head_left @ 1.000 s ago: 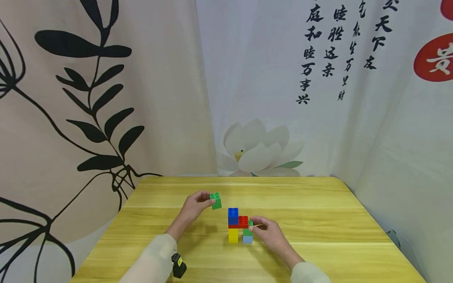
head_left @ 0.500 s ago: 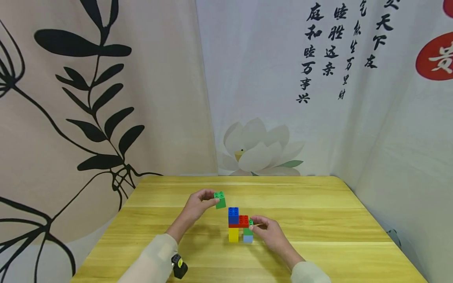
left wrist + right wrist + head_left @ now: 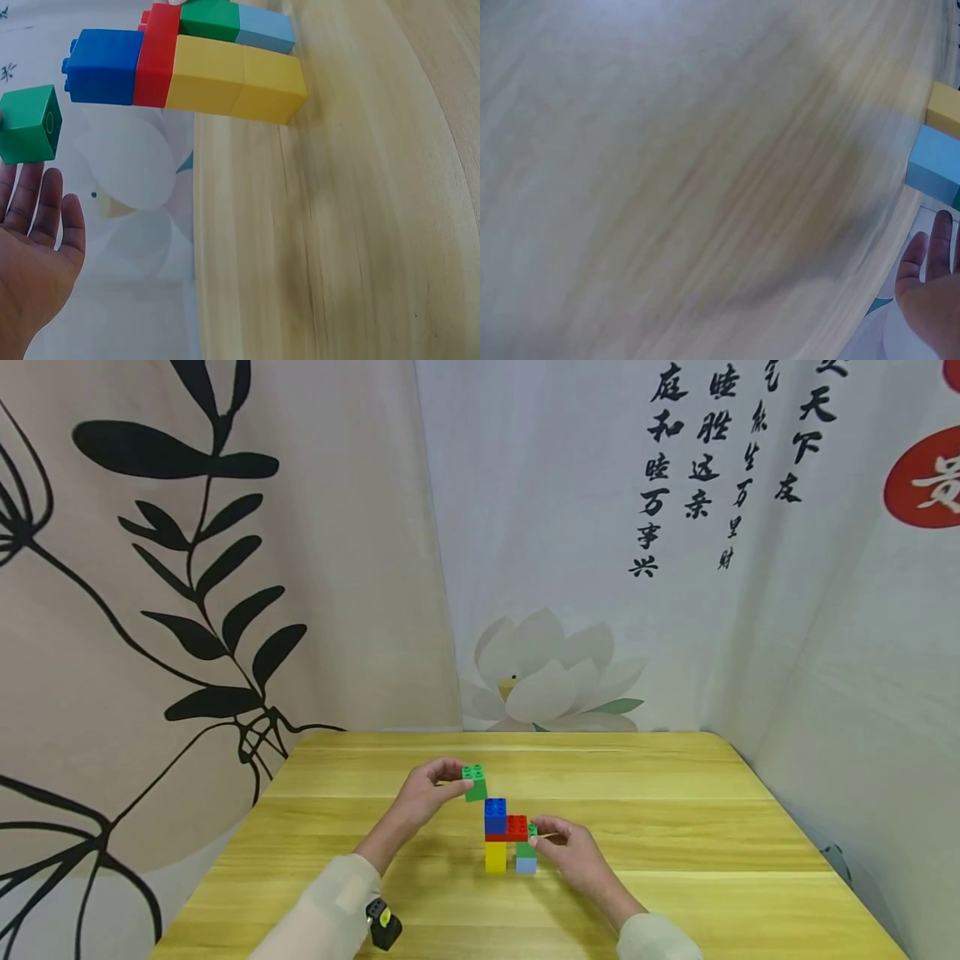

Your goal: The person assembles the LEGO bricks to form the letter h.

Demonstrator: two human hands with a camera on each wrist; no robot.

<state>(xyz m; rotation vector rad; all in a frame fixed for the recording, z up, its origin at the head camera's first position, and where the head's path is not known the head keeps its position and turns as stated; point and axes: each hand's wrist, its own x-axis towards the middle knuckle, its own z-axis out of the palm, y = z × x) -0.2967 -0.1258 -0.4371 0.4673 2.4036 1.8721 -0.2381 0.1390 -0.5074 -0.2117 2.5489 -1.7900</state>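
Observation:
My left hand (image 3: 426, 792) pinches a loose green toy brick (image 3: 474, 782) by its side, just above and left of the stack. In the left wrist view its hollow underside faces the stack's blue brick (image 3: 107, 66), with a gap between. The stack has a red brick (image 3: 517, 828) bridging two yellow bricks (image 3: 236, 79) on the left and a second green brick (image 3: 527, 850) over a light blue one (image 3: 527, 865) on the right. Thumb and fingers of my right hand (image 3: 572, 853) grip the stack's right end, at this second green brick; that hand partly covers it.
The stack stands on a wooden table (image 3: 675, 793). Behind the table's far edge hangs a printed curtain (image 3: 547, 568). A black wrist camera (image 3: 384, 925) is strapped at the left sleeve.
My left hand has carried the loose green brick rightward, closer to the blue brick's top. The right hand and the stack stay in place.

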